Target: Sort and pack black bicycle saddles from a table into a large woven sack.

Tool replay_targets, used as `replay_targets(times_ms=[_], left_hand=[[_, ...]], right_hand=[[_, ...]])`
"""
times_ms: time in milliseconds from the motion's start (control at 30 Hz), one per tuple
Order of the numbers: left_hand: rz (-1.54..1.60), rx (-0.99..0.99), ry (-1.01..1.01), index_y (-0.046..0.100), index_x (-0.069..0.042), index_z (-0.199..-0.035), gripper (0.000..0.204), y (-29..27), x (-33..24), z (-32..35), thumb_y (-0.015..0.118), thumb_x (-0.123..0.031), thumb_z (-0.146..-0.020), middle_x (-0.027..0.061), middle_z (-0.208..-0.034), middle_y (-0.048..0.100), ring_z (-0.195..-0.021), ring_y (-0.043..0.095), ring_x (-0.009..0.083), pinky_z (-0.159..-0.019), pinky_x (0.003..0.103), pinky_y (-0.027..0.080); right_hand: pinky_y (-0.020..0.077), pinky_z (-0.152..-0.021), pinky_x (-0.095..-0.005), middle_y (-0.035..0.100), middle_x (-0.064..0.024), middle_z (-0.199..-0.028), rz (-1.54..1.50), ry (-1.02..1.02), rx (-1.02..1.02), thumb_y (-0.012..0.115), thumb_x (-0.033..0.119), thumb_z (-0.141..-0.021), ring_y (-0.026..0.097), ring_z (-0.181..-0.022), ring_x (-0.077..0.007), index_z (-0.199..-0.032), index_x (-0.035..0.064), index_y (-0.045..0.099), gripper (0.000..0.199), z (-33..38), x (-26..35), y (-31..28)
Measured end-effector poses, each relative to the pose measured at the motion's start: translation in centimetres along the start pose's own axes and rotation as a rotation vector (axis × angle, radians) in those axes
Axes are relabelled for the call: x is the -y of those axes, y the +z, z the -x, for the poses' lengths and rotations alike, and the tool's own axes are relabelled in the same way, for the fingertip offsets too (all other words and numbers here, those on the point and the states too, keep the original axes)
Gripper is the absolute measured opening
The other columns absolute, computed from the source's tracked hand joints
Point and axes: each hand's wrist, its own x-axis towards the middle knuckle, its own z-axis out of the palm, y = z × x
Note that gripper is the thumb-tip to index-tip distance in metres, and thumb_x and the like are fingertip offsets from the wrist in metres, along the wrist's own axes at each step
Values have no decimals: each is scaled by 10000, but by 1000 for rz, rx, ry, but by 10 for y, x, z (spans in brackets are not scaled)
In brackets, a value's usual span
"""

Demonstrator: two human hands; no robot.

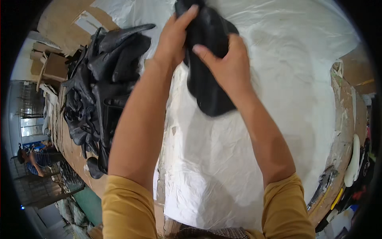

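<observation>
At the far middle of the worktop I hold up a floppy black leather-like piece (217,93), long with rounded ends and smooth. My left hand (173,40) is closed round its left side near the top, thumb lying across the front. My right hand (230,65) grips its right side, thumb on the front face and fingers behind, partly hidden. Its top end runs out of view. Left of my left forearm lies a heap of similar black pieces (105,77), tangled and overlapping, some with narrow pointed ends.
White sheeting (286,119) with wrinkles covers the worktop. Cardboard (71,20) lies at the far left. Metal hand tools (322,183) and a yellow-handled tool (337,198) sit along the right edge. Another person (36,161) is at the far left, well away.
</observation>
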Motion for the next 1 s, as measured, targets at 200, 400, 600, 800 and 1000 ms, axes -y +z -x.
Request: replay_targets(times_ms=[200,400,600,800,1000], left_hand=[[-606,-45,398,567,2,-1051,325,-20,-48,7,499,-279,-900,45,-1015,580,-927,512,162,-861,271,374],[-933,-121,87,585,-20,-1046,335,-178,-27,167,513,-309,-893,41,-920,565,-858,509,141,-820,277,394],[-1373,90,238,553,-82,-930,482,-125,24,261,735,-108,-485,105,-960,533,-975,487,319,-864,407,372],[-789,-516,-180,513,-66,-814,291,-150,-125,339,680,-299,-769,56,-761,582,-762,561,156,-750,286,441],[-799,-734,96,565,-77,-897,497,-222,-279,420,463,-561,-853,18,-699,472,-659,443,134,-615,273,357]], right_hand=[[393,-837,-429,554,-210,-931,225,66,-29,752,397,-656,499,-940,-374,-950,-45,528,577,-42,-34,-5],[387,-865,-394,550,-131,-1066,21,-288,-50,724,195,-701,484,-1026,-308,-1029,21,531,419,9,19,18],[380,-942,-400,525,-142,-1174,-6,-207,636,701,271,-683,451,-1094,-320,-1199,54,475,603,81,4,164],[457,-696,-335,610,-147,-810,13,-266,1237,684,82,-655,578,-730,-264,-860,-21,625,236,89,22,166],[414,-922,-267,576,-100,-1152,6,-318,1035,637,187,-828,543,-1068,-167,-1149,52,577,353,-6,155,167]])
